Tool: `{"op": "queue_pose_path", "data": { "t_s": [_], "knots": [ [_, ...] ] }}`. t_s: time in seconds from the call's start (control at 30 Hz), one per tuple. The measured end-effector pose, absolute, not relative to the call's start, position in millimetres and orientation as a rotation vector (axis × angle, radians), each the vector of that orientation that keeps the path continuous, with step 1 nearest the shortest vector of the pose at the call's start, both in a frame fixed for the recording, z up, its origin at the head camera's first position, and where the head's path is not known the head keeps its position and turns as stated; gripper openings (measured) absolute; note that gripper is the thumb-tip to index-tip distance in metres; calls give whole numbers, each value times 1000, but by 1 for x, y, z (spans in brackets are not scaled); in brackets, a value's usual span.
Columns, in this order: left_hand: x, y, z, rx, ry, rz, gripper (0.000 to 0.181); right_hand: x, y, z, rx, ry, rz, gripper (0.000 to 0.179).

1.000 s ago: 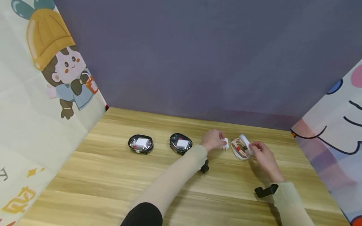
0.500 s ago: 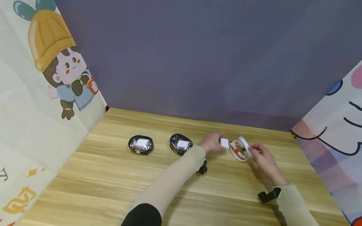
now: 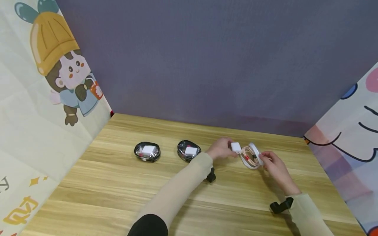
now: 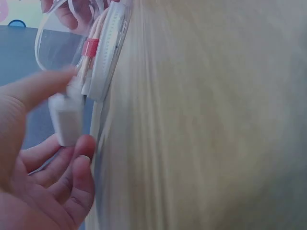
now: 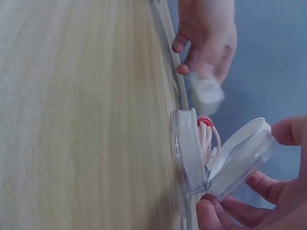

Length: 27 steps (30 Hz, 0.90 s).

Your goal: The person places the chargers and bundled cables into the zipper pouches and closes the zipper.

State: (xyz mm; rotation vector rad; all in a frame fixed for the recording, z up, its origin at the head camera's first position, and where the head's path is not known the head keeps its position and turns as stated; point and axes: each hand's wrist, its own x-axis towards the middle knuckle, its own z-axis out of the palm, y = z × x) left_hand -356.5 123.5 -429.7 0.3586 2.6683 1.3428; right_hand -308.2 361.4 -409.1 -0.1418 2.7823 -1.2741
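Observation:
My left hand (image 3: 222, 148) pinches a white charger plug (image 3: 236, 147) beside an unzipped clear case (image 3: 250, 166) with white trim. In the left wrist view the charger (image 4: 67, 120) sits between thumb and fingertips, slightly blurred. A pale pink cable (image 3: 249, 155) lies coiled inside the case, bound with a red band (image 4: 90, 47). My right hand (image 3: 277, 169) grips the raised lid (image 3: 256, 153) by its edge. The right wrist view shows that lid (image 5: 247, 158) tilted away from the lower half (image 5: 188, 146), with the charger near the cable.
Two closed black-trimmed clear cases (image 3: 147, 157) (image 3: 189, 160) lie to the left, each with a white block and something red visible inside. The wooden table (image 3: 118, 193) ends at a grey back panel (image 3: 206, 65). Printed cloths hang on both sides.
The charger in my left hand has turned and moved slightly right, up to the case's rim. My right hand still holds the lid and has shifted very little.

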Motion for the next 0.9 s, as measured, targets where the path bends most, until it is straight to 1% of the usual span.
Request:
{"op": "queue_pose_path", "data": {
  "t_s": [0.13,0.23,0.47,0.53,0.73,0.8,0.9],
  "knots": [
    [-357,127,-432,422,2694,1403,61,-308,360,-410,-160,2797,-1272,57],
    [-357,133,-434,434,2753,1387,64,-308,358,-411,-170,2797,-1279,56],
    [-356,146,-436,442,2713,1460,54,-308,354,-410,-176,2785,-1296,56],
    [-355,149,-434,468,2721,1435,53,-308,353,-410,-177,2776,-1301,57],
    [-352,154,-429,580,2821,1236,40,-307,351,-408,-196,2762,-1318,57],
    [-351,156,-429,588,2880,1155,40,-306,351,-408,-204,2759,-1325,56],
    [-350,160,-430,537,2935,1089,46,-307,350,-409,-206,2758,-1323,56]
  ]
}}
